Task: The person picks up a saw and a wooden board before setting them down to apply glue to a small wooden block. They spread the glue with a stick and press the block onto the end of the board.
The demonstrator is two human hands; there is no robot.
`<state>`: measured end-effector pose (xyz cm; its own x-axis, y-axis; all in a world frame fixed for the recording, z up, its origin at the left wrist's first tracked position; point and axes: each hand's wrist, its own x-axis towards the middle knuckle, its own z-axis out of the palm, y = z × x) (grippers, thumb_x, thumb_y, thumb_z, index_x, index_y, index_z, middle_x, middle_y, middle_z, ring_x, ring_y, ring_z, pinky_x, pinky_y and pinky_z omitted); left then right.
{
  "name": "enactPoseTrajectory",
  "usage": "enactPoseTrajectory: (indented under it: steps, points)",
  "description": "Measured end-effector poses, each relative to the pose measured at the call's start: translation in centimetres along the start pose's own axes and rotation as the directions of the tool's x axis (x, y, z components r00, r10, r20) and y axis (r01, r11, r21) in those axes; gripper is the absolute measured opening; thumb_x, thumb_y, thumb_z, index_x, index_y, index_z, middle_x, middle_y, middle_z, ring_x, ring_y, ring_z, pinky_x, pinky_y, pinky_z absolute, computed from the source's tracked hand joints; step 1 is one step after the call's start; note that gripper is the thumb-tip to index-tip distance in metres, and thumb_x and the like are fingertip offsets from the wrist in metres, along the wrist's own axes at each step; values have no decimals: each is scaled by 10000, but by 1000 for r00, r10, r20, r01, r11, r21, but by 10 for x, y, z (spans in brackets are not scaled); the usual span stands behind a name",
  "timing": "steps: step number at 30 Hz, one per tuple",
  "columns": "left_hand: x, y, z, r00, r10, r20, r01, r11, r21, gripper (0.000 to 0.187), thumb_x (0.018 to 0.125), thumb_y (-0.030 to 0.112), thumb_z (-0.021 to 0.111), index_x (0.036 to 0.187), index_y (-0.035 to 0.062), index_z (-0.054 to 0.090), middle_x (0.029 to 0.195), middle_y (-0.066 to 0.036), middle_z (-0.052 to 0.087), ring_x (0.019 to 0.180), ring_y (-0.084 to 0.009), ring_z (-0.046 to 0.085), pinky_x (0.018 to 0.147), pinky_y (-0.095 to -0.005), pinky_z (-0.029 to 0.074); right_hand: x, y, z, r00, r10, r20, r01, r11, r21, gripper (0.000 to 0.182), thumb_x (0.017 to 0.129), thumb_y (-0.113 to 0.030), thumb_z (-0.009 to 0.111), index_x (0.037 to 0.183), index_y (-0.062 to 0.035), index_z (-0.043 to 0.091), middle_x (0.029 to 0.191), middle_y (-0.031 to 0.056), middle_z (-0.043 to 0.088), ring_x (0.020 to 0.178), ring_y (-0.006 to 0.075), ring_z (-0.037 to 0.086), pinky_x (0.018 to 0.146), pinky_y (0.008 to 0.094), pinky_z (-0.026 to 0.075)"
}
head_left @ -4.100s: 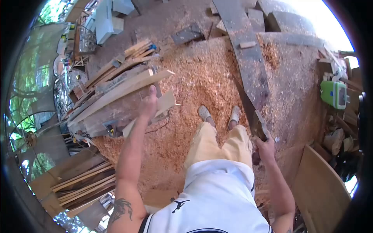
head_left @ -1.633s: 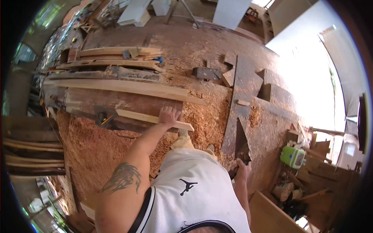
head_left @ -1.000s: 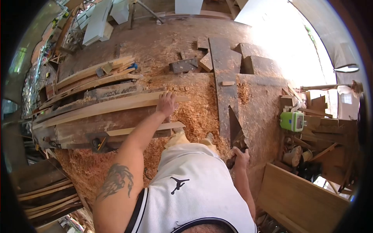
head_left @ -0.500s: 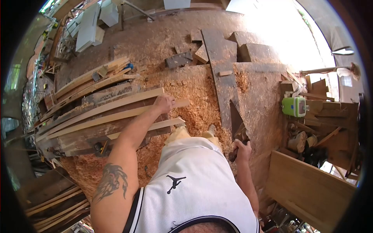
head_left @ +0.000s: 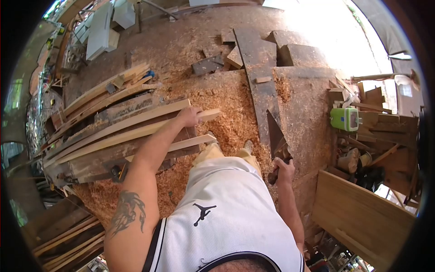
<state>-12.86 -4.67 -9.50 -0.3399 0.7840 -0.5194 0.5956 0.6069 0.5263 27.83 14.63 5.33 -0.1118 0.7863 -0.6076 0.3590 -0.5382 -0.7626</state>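
Observation:
My left hand (head_left: 190, 117) is closed over a pale wooden strip (head_left: 113, 137), close to its near end, which juts out past my fingers. Just behind it another long strip (head_left: 122, 117) runs alongside, its end right by my knuckles. A shorter board (head_left: 190, 144) reaches toward my feet. These pieces lie over a dark, worn wooden bench (head_left: 95, 167) on my left. In my right hand (head_left: 283, 168), low at my right side, is a handsaw (head_left: 275, 133) gripped by its wooden handle, its dark tapering blade pointing forward.
Sawdust and shavings (head_left: 224, 97) cover the ground around my feet. A long dark plank (head_left: 256, 59) lies ahead, near loose blocks (head_left: 207, 65). Rightward are a green box (head_left: 343, 119), scrap wood and a large panel (head_left: 362, 213). More timber (head_left: 108, 88) is stacked beyond the bench.
The gripped strip's near end has tipped slightly, showing more of its pale face. My left hand stays on it, and the saw remains in my right hand. The view has shifted slightly.

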Motion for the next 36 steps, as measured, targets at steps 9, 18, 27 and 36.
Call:
enactPoseTrajectory:
  steps: [9,18,27,36]
  points:
    - [19,-19,23,992,-24,122,25,1000,0,387,957,368,609,1271,172,723,1124,-173,746,1063,-359,699,946,-453,531,-4,-8,3,999,19,40,-17,999,-44,254,803,-108,779,939,-60,569,675,30,578,520,154,539,503,312,446]
    - [23,20,25,971,-221,88,237,929,-284,476,1000,560,545,1299,234,722,1216,-133,741,1115,-320,702,983,-416,527,0,-3,3,999,22,50,-18,998,-68,264,801,-102,787,940,-64,566,673,32,583,519,145,541,498,306,443]
    - [38,15,34,973,-208,96,224,954,-199,505,1005,589,506,1317,246,706,1272,-122,719,1175,-331,674,1007,-447,515,7,11,0,999,6,32,-6,1000,-26,275,797,-92,794,938,-60,560,668,40,579,508,157,548,488,314,459]
    - [52,2,31,964,-178,199,229,935,-272,534,950,614,601,1256,199,742,1173,-107,756,1065,-278,718,923,-395,542,12,12,3,999,45,21,-44,997,-60,282,802,-90,796,938,-56,551,668,43,579,504,159,550,478,311,454]
